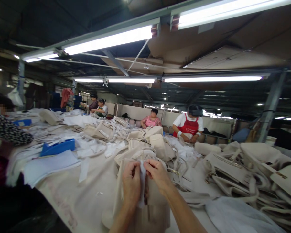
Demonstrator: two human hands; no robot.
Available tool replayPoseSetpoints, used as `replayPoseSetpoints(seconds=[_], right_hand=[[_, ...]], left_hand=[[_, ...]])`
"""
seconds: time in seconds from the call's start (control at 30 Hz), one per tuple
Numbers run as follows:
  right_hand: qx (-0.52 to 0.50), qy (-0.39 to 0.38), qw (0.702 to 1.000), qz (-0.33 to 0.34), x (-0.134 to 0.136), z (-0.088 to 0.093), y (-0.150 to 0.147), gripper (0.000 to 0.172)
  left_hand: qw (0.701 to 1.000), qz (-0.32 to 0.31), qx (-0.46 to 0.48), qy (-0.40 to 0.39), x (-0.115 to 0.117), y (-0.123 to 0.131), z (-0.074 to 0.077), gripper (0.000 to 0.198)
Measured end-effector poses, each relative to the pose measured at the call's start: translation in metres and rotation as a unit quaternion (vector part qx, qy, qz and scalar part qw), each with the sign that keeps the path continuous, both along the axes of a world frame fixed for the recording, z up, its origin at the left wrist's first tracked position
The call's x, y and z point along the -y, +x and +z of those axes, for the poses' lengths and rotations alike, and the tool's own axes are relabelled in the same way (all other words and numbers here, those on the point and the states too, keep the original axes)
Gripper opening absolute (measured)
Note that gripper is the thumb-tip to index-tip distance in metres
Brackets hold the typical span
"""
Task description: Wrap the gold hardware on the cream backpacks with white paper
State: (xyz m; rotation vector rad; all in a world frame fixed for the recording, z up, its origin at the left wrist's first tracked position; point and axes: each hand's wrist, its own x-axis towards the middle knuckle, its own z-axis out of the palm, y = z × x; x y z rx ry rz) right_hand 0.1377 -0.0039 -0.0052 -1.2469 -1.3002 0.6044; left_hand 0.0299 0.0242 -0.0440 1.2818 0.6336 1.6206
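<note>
A cream handbag (pixel 126 197) stands upright on the table right in front of me. My left hand (pixel 131 186) and my right hand (pixel 157 174) meet at its top, both with fingers pinched on a strip of white paper or tissue (pixel 143 184) that hangs between them over the bag's opening. A dark metal fitting shows just beside the strip, partly hidden by my fingers.
Heaps of cream handbags (pixel 235 168) and straps cover the long table (pixel 92 194). A blue tray (pixel 57 147) and white sheets lie at left, beside a person's patterned sleeve (pixel 7 129). Several workers sit across the table, one in a red apron (pixel 189 126).
</note>
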Motion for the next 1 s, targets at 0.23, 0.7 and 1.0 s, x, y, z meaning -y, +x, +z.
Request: replayPoseSetpoints(seconds=[0.23, 0.7, 1.0], right_hand=[[0.005, 0.014, 1.0, -0.015, -0.006, -0.007, 0.003, 0.029], [0.12, 0.019, 0.984, -0.129, 0.006, 0.002, -0.016, 0.021], [-0.011, -0.024, 0.992, -0.121, -0.005, 0.004, -0.028, 0.013]], left_hand=[[0.996, -0.061, -0.064, -0.031, 0.003, -0.001, 0.002, 0.023], [0.997, -0.065, -0.043, 0.01, -0.004, -0.002, -0.013, 0.031], [0.963, -0.176, -0.008, -0.203, -0.009, -0.012, 0.01, 0.044]])
